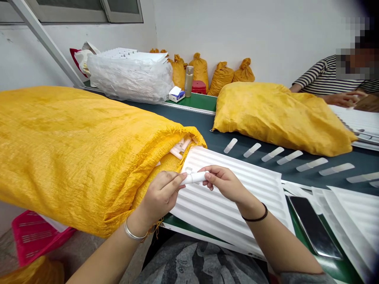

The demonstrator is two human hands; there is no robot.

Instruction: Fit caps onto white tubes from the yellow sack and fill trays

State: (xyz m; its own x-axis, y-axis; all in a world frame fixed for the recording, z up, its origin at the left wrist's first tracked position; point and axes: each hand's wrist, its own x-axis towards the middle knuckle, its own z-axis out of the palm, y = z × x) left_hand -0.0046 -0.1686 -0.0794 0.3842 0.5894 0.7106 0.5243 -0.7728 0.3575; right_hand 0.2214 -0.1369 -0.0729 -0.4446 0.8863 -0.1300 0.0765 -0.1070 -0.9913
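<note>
Between my hands is a small white plastic tube (194, 178), held level above a white ridged tray (233, 173). My left hand (162, 193) pinches its left end, and my right hand (223, 181) grips the right end with thumb and fingers. A seam shows around the tube near its left part. Close by on the left, an open yellow woven sack (89, 154) lies on its side, with several white tubes (180, 149) showing in its mouth. Its edge reaches over the tray's left corner.
Several translucent tubes (289, 157) lie spaced in a row along the dark belt (204, 128). Another yellow sack (275, 114) rests behind them. A phone (315, 227) and stacked white trays (358, 213) are at right. Across the table sits a person in a striped top (318, 77).
</note>
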